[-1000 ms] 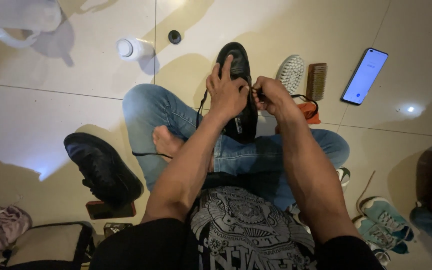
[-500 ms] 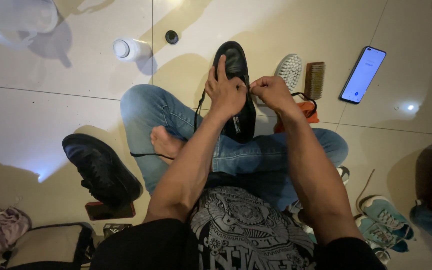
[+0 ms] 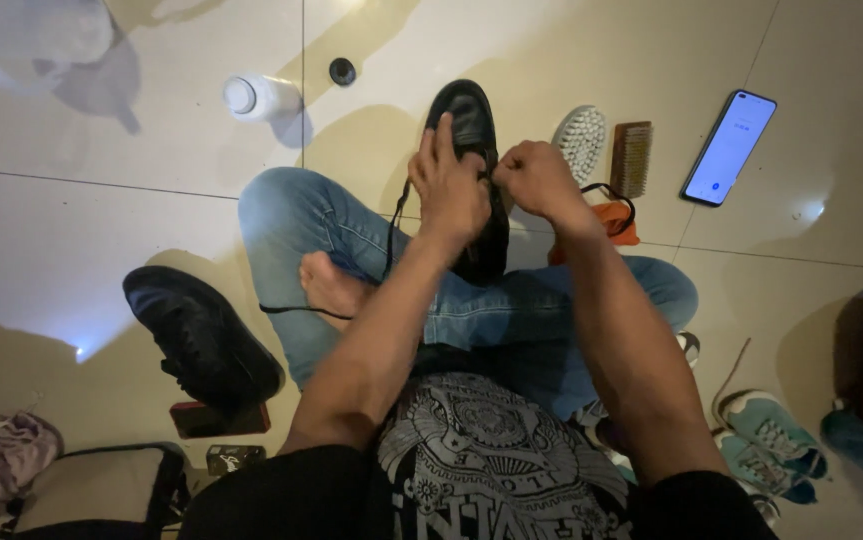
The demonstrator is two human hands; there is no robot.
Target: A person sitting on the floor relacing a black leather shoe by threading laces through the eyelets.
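On the left a second black shoe (image 3: 201, 340) lies on the floor (image 3: 101, 230), set aside within reach, with a bag (image 3: 91, 490) near it. Farther off stand a white bottle (image 3: 256, 97) and its dark cap (image 3: 342, 70), apart from each other. The person sits cross-legged, so the black shoe (image 3: 471, 130) rests on the jeans (image 3: 321, 230) between both hands, toe pointing away, steady enough for lace work. The left hand (image 3: 451, 190) presses on the shoe, index finger stretched out along it to hold it down. A black lace (image 3: 391, 230) trails down to the left. The right hand (image 3: 536, 180) is closed in a fist, apparently pinching the lace end, which is hidden. To the right lie two brushes (image 3: 606, 150), an orange cloth (image 3: 611, 220), a phone (image 3: 729, 147), and, nearer, teal sneakers (image 3: 766, 445).
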